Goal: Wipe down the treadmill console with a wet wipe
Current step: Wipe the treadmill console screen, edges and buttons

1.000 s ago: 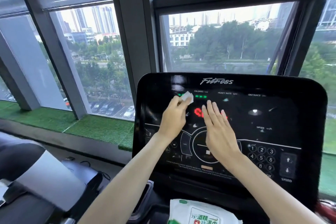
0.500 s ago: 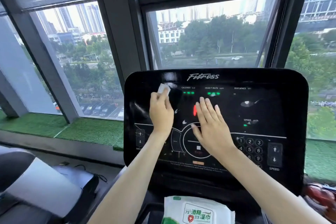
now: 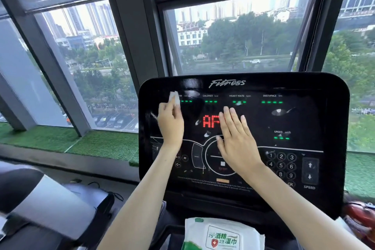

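Left hand (image 3: 171, 123) pinching wipe (image 3: 175, 98), now further left on console (image 3: 332, 119); right hand (image 3: 236, 140) flat, spread, hiding part of red readout (image 3: 211, 121).

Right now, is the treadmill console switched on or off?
On. The treadmill console shows red letters beside the right hand and green dashes under DISTANCE.
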`<act>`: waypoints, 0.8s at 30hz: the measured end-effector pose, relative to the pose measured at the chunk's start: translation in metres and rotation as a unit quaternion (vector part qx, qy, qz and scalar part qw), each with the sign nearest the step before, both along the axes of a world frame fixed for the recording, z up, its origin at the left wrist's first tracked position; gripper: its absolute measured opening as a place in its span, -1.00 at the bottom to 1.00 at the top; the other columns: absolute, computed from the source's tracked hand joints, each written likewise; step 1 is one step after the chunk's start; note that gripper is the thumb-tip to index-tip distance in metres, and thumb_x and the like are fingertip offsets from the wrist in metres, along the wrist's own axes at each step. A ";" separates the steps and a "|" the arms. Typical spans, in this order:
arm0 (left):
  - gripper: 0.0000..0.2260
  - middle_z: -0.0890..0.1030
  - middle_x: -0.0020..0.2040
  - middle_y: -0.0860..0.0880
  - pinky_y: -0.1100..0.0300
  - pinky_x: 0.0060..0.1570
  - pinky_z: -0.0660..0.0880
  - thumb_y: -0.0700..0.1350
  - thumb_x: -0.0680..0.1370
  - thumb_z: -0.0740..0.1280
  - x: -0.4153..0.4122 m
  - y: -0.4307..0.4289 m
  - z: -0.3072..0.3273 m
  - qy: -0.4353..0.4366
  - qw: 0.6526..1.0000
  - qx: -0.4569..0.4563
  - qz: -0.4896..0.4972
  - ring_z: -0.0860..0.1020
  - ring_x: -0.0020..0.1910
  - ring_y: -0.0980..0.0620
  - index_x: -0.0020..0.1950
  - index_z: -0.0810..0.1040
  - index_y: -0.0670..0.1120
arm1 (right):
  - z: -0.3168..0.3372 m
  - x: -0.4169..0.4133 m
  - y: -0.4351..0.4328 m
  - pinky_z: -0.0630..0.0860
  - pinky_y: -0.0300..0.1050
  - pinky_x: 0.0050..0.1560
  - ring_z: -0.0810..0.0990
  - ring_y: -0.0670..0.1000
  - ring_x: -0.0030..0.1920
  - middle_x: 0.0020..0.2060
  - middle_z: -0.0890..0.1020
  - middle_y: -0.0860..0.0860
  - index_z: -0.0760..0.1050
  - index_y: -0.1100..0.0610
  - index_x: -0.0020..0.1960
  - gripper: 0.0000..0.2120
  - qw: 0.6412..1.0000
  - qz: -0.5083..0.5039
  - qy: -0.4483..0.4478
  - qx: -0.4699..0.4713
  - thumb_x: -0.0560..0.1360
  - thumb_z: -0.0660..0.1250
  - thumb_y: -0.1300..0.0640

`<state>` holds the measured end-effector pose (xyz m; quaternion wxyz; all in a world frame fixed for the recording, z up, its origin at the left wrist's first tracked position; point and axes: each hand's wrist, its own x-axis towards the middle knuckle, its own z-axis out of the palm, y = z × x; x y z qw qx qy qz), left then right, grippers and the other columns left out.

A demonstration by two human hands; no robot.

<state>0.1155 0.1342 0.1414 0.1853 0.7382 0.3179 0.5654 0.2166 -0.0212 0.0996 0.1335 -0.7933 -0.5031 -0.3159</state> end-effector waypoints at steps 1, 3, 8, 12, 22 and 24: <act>-0.71 0.39 -0.17 -0.01 0.40 -0.27 0.32 -0.24 0.57 0.25 0.003 -0.006 0.001 0.008 1.000 0.008 0.000 0.33 -0.33 0.19 0.28 0.52 -0.08 | 0.000 0.000 0.000 0.03 0.11 0.46 0.07 0.14 0.51 0.50 0.14 0.20 0.10 0.31 0.49 -0.43 1.000 0.000 0.001 0.002 0.58 0.01 0.02; -0.71 0.41 -0.15 0.02 0.43 -0.28 0.30 -0.24 0.56 0.26 0.006 -0.023 -0.009 0.112 0.982 0.131 -0.077 0.36 -0.29 0.18 0.27 0.52 -0.08 | -0.001 0.000 0.001 0.02 0.11 0.46 0.07 0.14 0.51 0.50 0.14 0.21 0.11 0.31 0.49 -0.43 1.000 0.003 0.002 0.003 0.57 0.00 0.02; -0.76 0.37 -0.18 0.00 0.35 -0.27 0.36 -0.18 0.60 0.22 0.003 -0.004 -0.001 -0.007 1.000 -0.012 -0.005 0.33 -0.33 0.18 0.22 0.56 -0.10 | -0.001 0.001 0.001 0.02 0.12 0.46 0.07 0.14 0.51 0.50 0.13 0.21 0.10 0.31 0.49 -0.43 1.000 0.000 -0.004 -0.001 0.58 -0.02 0.01; -0.70 0.38 -0.13 0.03 0.45 -0.28 0.37 -0.25 0.56 0.26 0.008 -0.030 -0.009 0.127 0.974 0.162 -0.092 0.35 -0.31 0.18 0.29 0.50 -0.10 | -0.002 0.001 0.001 0.02 0.12 0.45 0.07 0.14 0.51 0.50 0.14 0.21 0.12 0.31 0.49 -0.43 1.000 0.005 0.001 0.004 0.57 -0.01 0.02; -0.66 0.38 -0.12 0.01 0.28 -0.25 0.47 -0.29 0.56 0.26 0.013 -0.030 0.000 0.159 0.955 0.199 -0.150 0.41 -0.26 0.12 0.30 0.49 -0.05 | -0.001 0.002 -0.001 0.03 0.12 0.46 0.06 0.15 0.51 0.50 0.13 0.21 0.11 0.31 0.49 -0.44 1.000 0.011 0.003 0.007 0.57 0.01 0.03; -0.64 0.36 -0.12 0.02 0.39 -0.22 0.42 -0.29 0.56 0.24 0.012 -0.018 0.004 0.099 0.985 0.114 -0.087 0.36 -0.29 0.17 0.32 0.47 -0.03 | 0.000 0.002 -0.002 0.04 0.12 0.46 0.07 0.14 0.51 0.50 0.13 0.21 0.11 0.30 0.49 -0.44 1.000 0.011 0.001 0.005 0.58 -0.01 0.03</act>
